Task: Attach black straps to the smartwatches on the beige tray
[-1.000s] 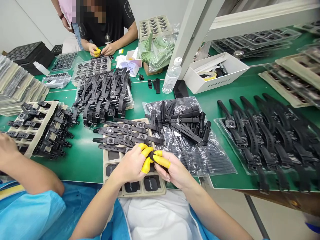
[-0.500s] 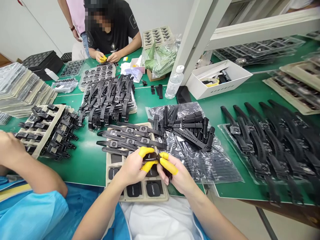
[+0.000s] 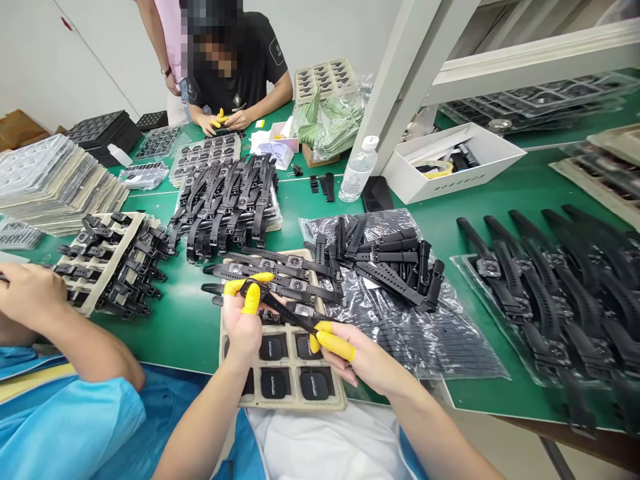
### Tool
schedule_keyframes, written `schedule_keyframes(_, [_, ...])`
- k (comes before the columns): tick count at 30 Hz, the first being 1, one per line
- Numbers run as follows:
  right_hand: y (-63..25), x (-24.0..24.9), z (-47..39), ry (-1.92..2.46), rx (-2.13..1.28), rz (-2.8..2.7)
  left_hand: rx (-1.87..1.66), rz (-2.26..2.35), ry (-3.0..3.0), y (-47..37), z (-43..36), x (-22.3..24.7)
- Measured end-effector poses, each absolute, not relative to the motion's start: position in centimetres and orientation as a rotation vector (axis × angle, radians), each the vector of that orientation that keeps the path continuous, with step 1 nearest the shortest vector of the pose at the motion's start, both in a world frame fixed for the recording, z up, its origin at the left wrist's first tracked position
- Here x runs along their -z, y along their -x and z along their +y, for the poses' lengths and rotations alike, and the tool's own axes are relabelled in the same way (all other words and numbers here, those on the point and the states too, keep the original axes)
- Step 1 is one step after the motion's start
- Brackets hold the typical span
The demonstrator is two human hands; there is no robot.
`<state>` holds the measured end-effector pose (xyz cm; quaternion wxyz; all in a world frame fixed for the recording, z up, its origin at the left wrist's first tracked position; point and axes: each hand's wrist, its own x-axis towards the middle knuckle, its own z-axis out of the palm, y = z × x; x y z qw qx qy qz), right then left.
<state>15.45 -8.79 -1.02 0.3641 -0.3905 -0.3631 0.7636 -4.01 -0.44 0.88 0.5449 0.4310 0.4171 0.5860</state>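
Yellow finger cots cover fingertips on both of my hands. My left hand (image 3: 244, 317) is closed on a black smartwatch, gripping it by its case. From the case a black watch strap (image 3: 286, 312) slants down to the right. Its far end is pinched between thumb and finger of my right hand (image 3: 353, 350). Beneath both hands lies a beige tray (image 3: 280, 403). Square black pieces with pale lettering, such as one black square (image 3: 314, 383), sit in its near compartments. Several strapped watches (image 3: 295, 263) lie across its far part.
Loose black straps (image 3: 385, 257) lie on a plastic-wrapped bundle (image 3: 425, 347) to the right. More watches (image 3: 540, 287) fill a tray beyond it. A water bottle (image 3: 359, 170) and a white box (image 3: 453, 163) stand behind. A co-worker's arm (image 3: 95, 333) is close at left; another person works opposite.
My hands have moved apart: the left has gone left and up with the watch case, the right slightly down. The strap now shows stretched between them. The whole view has shifted slightly.
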Motion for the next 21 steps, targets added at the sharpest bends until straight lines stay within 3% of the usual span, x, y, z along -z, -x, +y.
schedule_keyframes(5, [-15.8,1.2,-8.8,1.130,-1.932,-1.032,-1.553,1.073,-0.907,4.5,0.7,-1.1])
schedule_keyframes(12, [-14.9,1.4,-9.0,1.100,-1.751,-0.758,-0.775,0.931,-1.268,3.5,-0.7,-0.1])
schedule_keyframes(17, [-14.0,1.1,-9.2,1.022,-1.835,-0.749,-0.758,0.716,-1.927,3.3,-1.7,0.8])
schedule_keyframes(21, [-14.1,1.2,-9.4,1.016,-1.870,-0.747,-0.681,0.624,-2.098,3.7,-1.8,0.7])
